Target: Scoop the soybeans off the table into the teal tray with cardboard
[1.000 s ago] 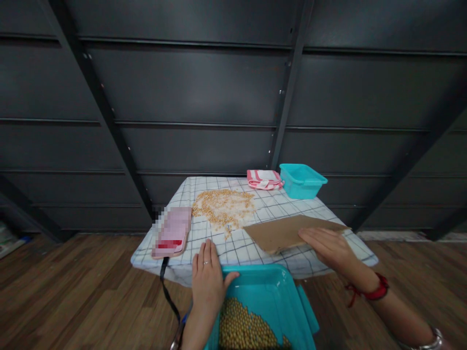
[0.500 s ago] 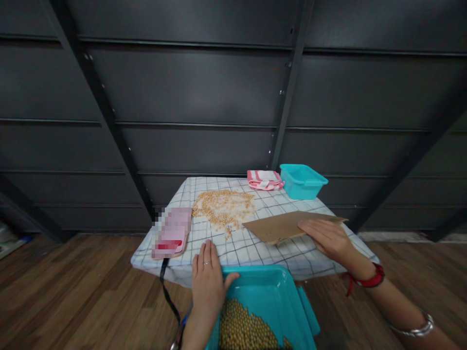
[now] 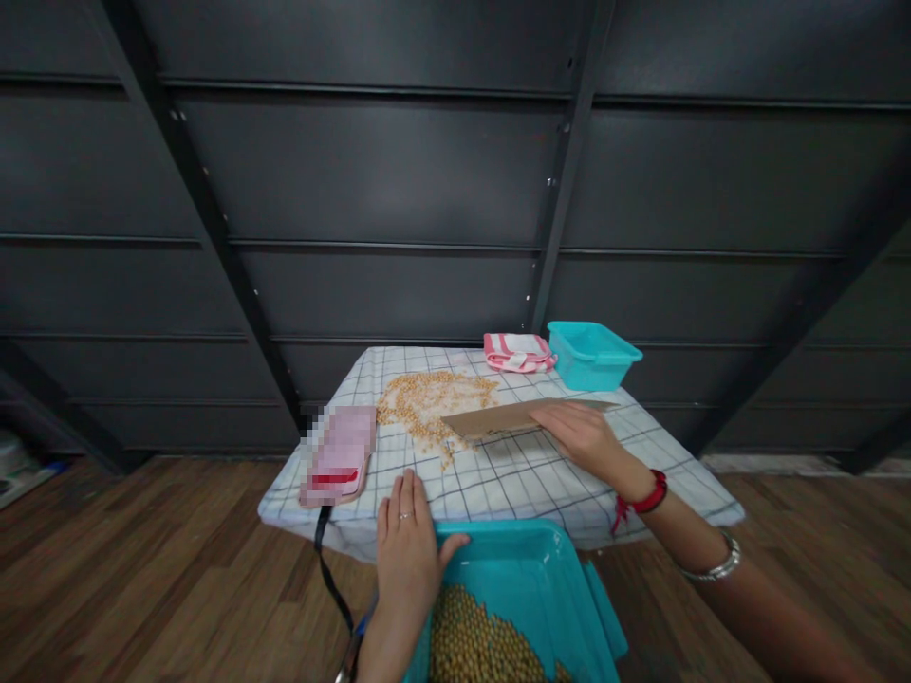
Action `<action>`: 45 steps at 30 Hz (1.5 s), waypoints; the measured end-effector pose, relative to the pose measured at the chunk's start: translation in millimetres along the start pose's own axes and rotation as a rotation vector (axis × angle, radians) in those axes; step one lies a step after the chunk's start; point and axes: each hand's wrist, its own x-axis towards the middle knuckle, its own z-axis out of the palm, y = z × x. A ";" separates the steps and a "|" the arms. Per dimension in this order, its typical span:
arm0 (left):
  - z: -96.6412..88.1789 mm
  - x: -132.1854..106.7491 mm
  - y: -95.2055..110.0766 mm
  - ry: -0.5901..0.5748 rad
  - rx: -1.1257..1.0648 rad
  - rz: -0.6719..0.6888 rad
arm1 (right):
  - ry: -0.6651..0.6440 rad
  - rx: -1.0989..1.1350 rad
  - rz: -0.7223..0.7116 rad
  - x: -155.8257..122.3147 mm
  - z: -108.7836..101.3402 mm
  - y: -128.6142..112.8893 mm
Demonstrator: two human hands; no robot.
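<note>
My left hand [image 3: 408, 555] grips the near-left rim of a teal tray [image 3: 530, 560] that holds yellow beans [image 3: 476, 645], its fingers lying on the table edge. My right hand [image 3: 584, 438] holds a flat brown cardboard sheet [image 3: 509, 417] by its right part. The sheet is tilted nearly edge-on above the checked tablecloth [image 3: 512, 474]. Its left end reaches the right side of a loose pile of yellow beans [image 3: 431, 398] spread on the cloth.
A pink pouch [image 3: 338, 455] with a black strap lies at the table's near left. At the far right stand a small teal tub [image 3: 590, 354] and a folded pink-striped cloth [image 3: 517, 350]. Dark metal wall panels rise behind; wooden floor surrounds the table.
My right hand has lifted the cardboard off the cloth and carried it left and away from me, up to the bean pile. The left hand and tray stayed put.
</note>
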 end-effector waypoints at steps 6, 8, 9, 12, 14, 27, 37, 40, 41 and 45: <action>-0.3 -1.6 -7.7 -0.012 0.000 0.053 | 0.019 0.066 -0.062 21.1 16.2 -8.3; -0.8 -1.5 -7.7 -0.002 -0.008 0.044 | 0.009 0.085 -0.063 19.2 17.2 -9.2; -1.0 -1.4 -7.1 0.008 -0.004 0.028 | 0.004 0.092 -0.061 16.7 16.8 -9.4; -1.2 -1.4 -4.7 0.029 0.005 0.002 | -0.015 0.109 -0.053 5.8 11.3 -8.7; -1.0 -1.6 -3.7 0.016 -0.012 -0.005 | -0.021 0.128 -0.057 -1.9 5.0 -7.3; 0.7 -1.0 -2.9 0.016 0.026 0.005 | -0.069 0.145 0.018 -6.2 16.2 0.0; 1.5 -0.7 -2.6 0.004 -0.032 -0.016 | -0.067 0.105 -0.052 -18.0 -20.8 -11.6; 2.1 -1.2 -2.8 0.004 -0.036 -0.020 | -0.045 0.101 -0.035 -19.2 -25.2 -11.0; 2.4 -1.3 -2.8 0.001 -0.035 -0.020 | -0.038 0.084 -0.026 -17.7 -24.2 -10.4; 3.3 -1.8 -2.7 0.001 -0.023 -0.020 | -0.039 0.009 -0.034 -6.2 -11.9 -8.7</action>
